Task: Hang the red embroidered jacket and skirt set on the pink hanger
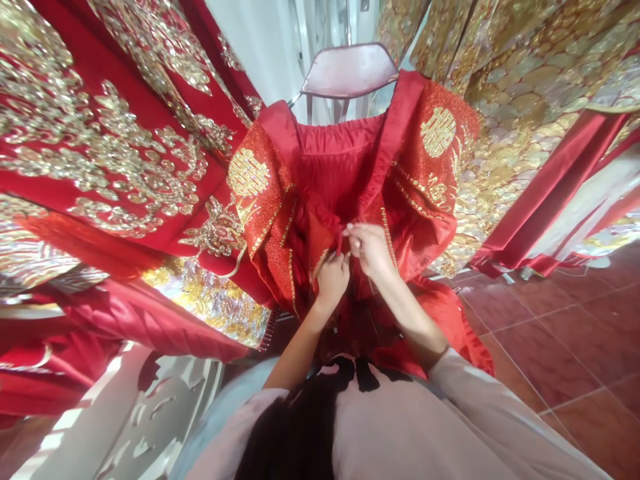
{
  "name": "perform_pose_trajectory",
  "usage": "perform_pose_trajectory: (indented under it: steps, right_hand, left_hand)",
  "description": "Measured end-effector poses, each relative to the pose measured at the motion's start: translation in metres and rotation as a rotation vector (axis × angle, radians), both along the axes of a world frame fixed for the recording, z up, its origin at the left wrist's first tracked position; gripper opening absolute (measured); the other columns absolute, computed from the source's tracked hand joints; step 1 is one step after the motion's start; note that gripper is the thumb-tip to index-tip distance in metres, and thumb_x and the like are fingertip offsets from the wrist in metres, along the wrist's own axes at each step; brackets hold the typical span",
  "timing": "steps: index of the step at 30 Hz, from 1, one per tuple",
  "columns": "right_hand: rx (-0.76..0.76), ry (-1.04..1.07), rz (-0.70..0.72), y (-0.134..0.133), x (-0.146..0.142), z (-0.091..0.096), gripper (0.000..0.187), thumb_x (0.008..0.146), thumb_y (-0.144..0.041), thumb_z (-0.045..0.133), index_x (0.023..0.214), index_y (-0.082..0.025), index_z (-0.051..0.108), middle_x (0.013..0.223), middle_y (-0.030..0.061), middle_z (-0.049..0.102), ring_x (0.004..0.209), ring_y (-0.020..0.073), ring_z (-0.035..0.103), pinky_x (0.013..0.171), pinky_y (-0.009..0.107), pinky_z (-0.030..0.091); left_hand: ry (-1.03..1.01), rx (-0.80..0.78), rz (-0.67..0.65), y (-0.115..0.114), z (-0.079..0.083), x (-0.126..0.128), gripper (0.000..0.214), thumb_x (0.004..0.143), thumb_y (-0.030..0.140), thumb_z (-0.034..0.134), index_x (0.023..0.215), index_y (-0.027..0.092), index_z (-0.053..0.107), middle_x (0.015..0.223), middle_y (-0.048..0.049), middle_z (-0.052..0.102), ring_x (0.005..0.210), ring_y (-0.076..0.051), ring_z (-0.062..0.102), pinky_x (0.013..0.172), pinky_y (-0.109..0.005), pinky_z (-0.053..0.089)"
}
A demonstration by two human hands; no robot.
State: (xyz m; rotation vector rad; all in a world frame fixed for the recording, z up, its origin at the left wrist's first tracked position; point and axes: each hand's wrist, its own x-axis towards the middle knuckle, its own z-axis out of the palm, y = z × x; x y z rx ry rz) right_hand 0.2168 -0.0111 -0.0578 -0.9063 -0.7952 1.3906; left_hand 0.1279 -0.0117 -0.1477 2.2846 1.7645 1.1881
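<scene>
A red jacket (345, 167) with gold embroidery and round gold emblems hangs open on a pink hanger (349, 70) in front of me. Both my hands meet at the middle of its front opening. My left hand (332, 277) is closed, pinching the red fabric edge from below. My right hand (367, 248) is closed too, its fingertips pinched on a small red fastening of the jacket. The jacket's lower hem falls behind my forearms.
Red garments with heavy gold embroidery (100, 153) hang at the left, gold-scaled ones (530, 87) at the right. A dark red tiled floor (565, 347) lies at the lower right. A white carved piece of furniture (135, 420) stands at the lower left.
</scene>
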Motion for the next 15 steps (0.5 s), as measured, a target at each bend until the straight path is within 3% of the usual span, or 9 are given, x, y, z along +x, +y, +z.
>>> perform_pose_trajectory:
  steps: [4, 9, 12, 15]
  right_hand:
    - [0.146, -0.129, 0.026, 0.000, -0.001, 0.016, 0.021, 0.070, -0.028, 0.061, 0.056, -0.013, 0.057, 0.039, -0.0085, 0.032, 0.034, 0.0015, 0.019, 0.037, 0.020, 0.010]
    - [0.381, -0.514, -0.267, -0.006, -0.002, -0.001, 0.043, 0.080, -0.040, 0.055, 0.047, -0.016, 0.040, 0.043, -0.0052, 0.034, 0.044, 0.0043, 0.028, 0.046, 0.020, 0.024]
    - [0.465, -0.794, -0.306, -0.009, 0.002, 0.000, 0.040, 0.082, -0.041, 0.054, 0.052, -0.015, 0.047, 0.046, -0.0048, 0.038, 0.046, 0.0052, 0.032, 0.050, 0.020, 0.027]
    - [0.517, -0.908, -0.291, -0.019, 0.015, 0.001, 0.037, 0.085, -0.038, 0.051, 0.058, -0.014, 0.057, 0.046, -0.0037, 0.043, 0.046, 0.0057, 0.035, 0.050, 0.020, 0.028]
  left_hand:
    - [-0.078, 0.046, -0.022, -0.011, -0.001, -0.008, 0.024, 0.090, 0.016, 0.048, 0.072, 0.015, 0.063, 0.072, -0.0074, 0.065, 0.065, -0.017, 0.061, 0.062, -0.026, 0.040]
    - [-0.030, -0.031, -0.054, -0.023, 0.006, -0.012, 0.028, 0.093, 0.023, 0.046, 0.070, 0.016, 0.061, 0.071, -0.0054, 0.064, 0.066, -0.016, 0.060, 0.062, -0.025, 0.038]
    - [-0.040, -0.025, -0.067, -0.023, 0.007, -0.016, 0.029, 0.093, 0.022, 0.046, 0.068, 0.017, 0.059, 0.069, -0.0046, 0.062, 0.065, -0.015, 0.059, 0.062, -0.025, 0.038]
    - [-0.080, -0.012, -0.100, -0.016, 0.010, -0.027, 0.032, 0.092, 0.025, 0.047, 0.063, 0.017, 0.056, 0.066, -0.0034, 0.060, 0.063, -0.014, 0.057, 0.062, -0.025, 0.038]
